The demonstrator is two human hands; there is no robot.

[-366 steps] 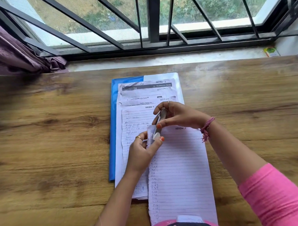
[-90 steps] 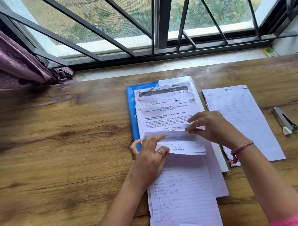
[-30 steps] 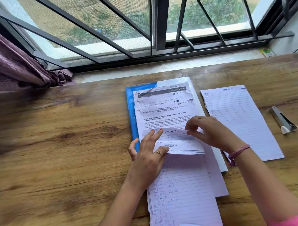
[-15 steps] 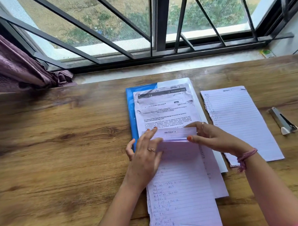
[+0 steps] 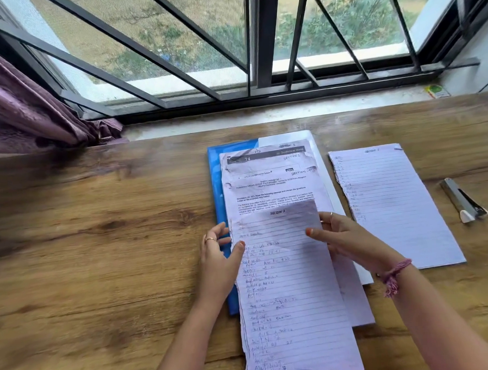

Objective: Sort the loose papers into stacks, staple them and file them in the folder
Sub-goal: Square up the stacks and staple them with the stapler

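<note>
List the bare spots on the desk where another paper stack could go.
Biggest bare patch: the desk left of the blue folder, out to the curtain. A bare strip runs between the window sill and the papers' far edges. Crowded: the centre pile under both hands, the lined sheet beside it, and the stapler; only narrow gaps there.

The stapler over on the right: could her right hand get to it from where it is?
Probably yes. The stapler lies in the open on the desk, but the right hand holds a sheet.
</note>
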